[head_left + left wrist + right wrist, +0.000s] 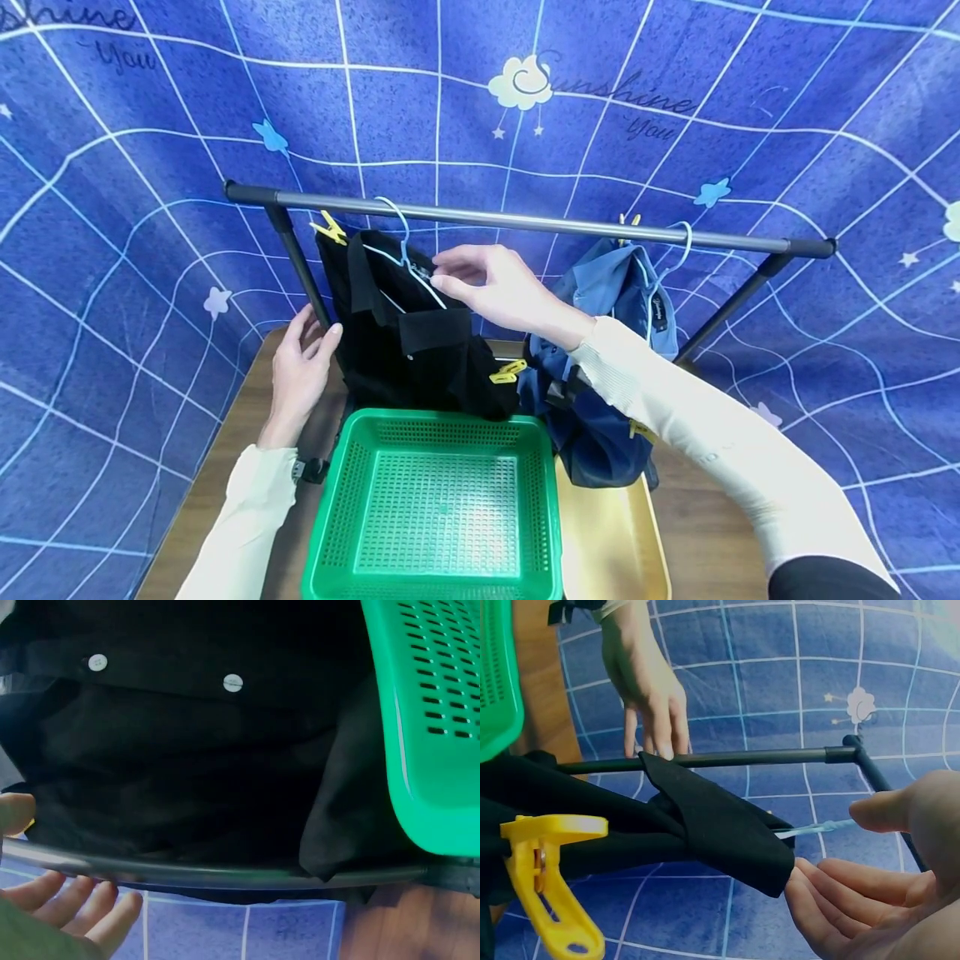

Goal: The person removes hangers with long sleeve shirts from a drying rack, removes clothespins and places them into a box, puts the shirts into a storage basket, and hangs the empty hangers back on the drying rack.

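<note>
A black shirt [438, 358] with pale buttons hangs by its collar from a light blue hanger [406, 242]. Close to the hanger, my right hand [502, 287] has its thumb and fingers apart. In the right wrist view, its fingertips are right at the black collar [742, 832] and its thumb overlaps the hanger's hook. My left hand [303, 367] is at the rack's left post [300, 267], thumb on one side and loosely bent fingers [112, 922] on the other. In the right wrist view, those fingers reach the post.
A green basket [551, 517] stands in front of the shirt, beside a yellow tray [656, 533]. From the rail [517, 219] a blue garment [600, 450] hangs at right. Yellow clips [508, 372] are on the clothes. A blue patterned curtain [465, 100] surrounds the wooden table [712, 508].
</note>
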A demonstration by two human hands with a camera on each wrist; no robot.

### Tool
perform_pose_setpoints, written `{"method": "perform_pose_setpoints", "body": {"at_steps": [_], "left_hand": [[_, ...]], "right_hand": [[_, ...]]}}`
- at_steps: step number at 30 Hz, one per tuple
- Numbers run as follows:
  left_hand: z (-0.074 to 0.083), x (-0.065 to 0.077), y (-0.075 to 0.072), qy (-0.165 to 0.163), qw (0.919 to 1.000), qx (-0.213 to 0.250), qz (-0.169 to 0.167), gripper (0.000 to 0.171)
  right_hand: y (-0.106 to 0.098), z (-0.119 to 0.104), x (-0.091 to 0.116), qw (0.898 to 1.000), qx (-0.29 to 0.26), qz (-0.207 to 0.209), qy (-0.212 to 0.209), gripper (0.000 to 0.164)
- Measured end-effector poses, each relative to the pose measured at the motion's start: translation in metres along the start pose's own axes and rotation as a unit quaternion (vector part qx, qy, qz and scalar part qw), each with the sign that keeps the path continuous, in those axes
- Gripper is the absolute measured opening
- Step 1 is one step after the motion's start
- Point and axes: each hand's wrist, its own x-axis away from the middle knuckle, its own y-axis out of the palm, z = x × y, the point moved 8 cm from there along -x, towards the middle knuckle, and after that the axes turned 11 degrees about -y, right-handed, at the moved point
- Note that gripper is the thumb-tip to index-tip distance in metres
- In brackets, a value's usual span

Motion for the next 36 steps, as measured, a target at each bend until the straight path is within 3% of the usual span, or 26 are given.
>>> {"method": "perform_pose_setpoints", "body": {"at_steps": [4, 10, 14, 21, 26, 36], "left_hand": [[-0.001, -0.002, 0.004, 0.006, 0.9996, -0.026, 0.002, 0.079], [0.005, -0.004, 0.007, 0.039, 0.9988, -0.029, 0.008, 0.061], [0.010, -0.005, 0.006, 0.063, 0.9973, -0.030, 0.022, 0.053], [0.008, -0.008, 0.005, 0.077, 0.9955, -0.028, 0.049, 0.039], [0.007, -0.010, 0.002, 0.078, 0.9944, -0.037, 0.061, 0.033], [0.003, -0.014, 0.002, 0.071, 0.9954, -0.035, 0.054, 0.027]], "right_hand": [[0.005, 0.000, -0.006, 1.000, -0.001, -0.004, -0.004, 0.038], [0.011, -0.006, -0.011, 1.000, 0.011, -0.014, -0.014, 0.039], [0.016, -0.005, -0.017, 0.999, 0.029, -0.031, 0.000, 0.042], [0.026, 0.000, -0.027, 0.996, 0.055, -0.063, 0.013, 0.041], [0.032, 0.002, -0.032, 0.997, 0.038, -0.067, 0.019, 0.037], [0.037, 0.005, -0.035, 0.997, -0.026, -0.069, 0.028, 0.024]]}}
